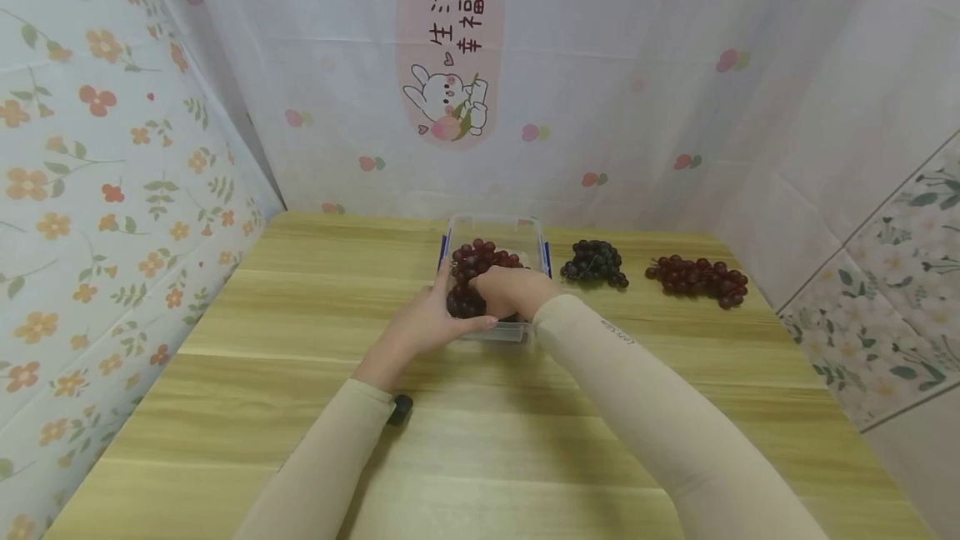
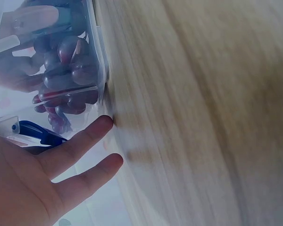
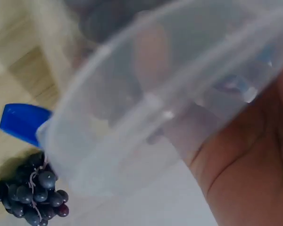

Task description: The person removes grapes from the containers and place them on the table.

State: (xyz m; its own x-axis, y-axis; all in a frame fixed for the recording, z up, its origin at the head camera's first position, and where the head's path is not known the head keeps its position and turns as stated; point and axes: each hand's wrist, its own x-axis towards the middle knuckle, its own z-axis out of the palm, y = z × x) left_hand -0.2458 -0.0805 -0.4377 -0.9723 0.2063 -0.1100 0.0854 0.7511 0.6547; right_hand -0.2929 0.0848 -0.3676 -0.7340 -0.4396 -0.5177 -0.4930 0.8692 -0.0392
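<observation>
A clear plastic box [image 1: 512, 333] with blue side clips stands on the table and holds a bunch of dark red grapes [image 1: 480, 258]. My left hand [image 1: 420, 319] is at the box's left front corner, its thumb along the front rim. In the left wrist view two of its fingers [image 2: 87, 181] stretch out straight beside the box. From the right, my right hand [image 1: 510, 290] reaches over the rim into the box, against the grapes. Its fingertips are hidden among the fruit, and the right wrist view is blurred by the plastic wall.
A bunch of black grapes [image 1: 592, 263] lies just right of the box. Further right is a bunch of red grapes [image 1: 697, 280]. A printed curtain [image 1: 600, 90] hangs behind the wooden table [image 1: 480, 457], with a floral cloth [image 1: 97, 190] at the left.
</observation>
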